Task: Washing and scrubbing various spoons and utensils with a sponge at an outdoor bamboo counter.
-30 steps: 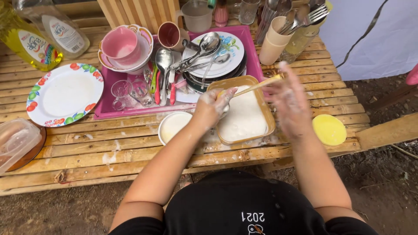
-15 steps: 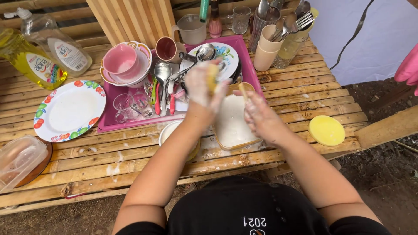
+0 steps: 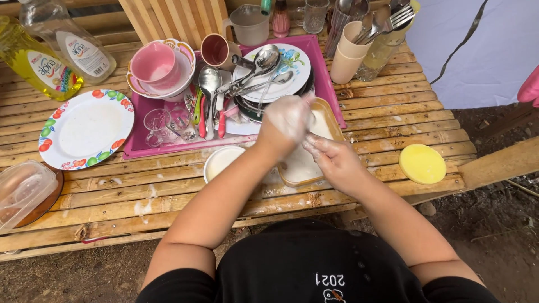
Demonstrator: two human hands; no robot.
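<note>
My left hand is coated in white foam and closed in a fist over a tan rectangular tub of soapy water. What it grips is hidden by the foam; earlier it showed something yellow like a sponge. My right hand is just below and to the right. Its fingers pinch a thin pale utensil where it meets the left fist. A small white bowl sits left of the tub, partly under my left forearm.
A pink tray behind holds plates, spoons, glasses, a mug and pink bowls. A floral plate, two soap bottles and a clear container lie left. Beige cups and a round yellow sponge are right. A pink glove shows at the right edge.
My hands have come down from above the tray and closed together over the tub. The long pale utensil seen a second ago is now mostly hidden between them.
</note>
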